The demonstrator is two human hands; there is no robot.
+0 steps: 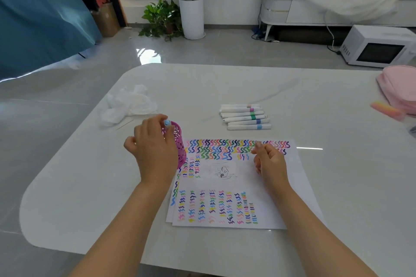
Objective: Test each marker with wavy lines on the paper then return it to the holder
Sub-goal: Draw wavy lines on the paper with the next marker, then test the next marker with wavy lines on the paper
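Note:
A pink openwork holder (179, 141) stands at the paper's upper left corner. My left hand (153, 148) is at it, fingertips pinched on a light-blue-capped marker (167, 122) upright at the holder's rim. The white paper (258, 186) lies flat, covered with rows of coloured wavy lines around a small pencil sketch. My right hand (270, 162) hovers over the paper's upper right part with fingers loosely curled and nothing seen in it. Several white markers (245, 117) with coloured bands lie side by side beyond the paper.
Crumpled white tissue (128, 103) lies at the table's far left. A pink pouch (398, 87) and a pink-yellow eraser (386, 109) sit at the right edge. The white table (90, 198) has rounded corners. Plants and a microwave stand on the floor beyond.

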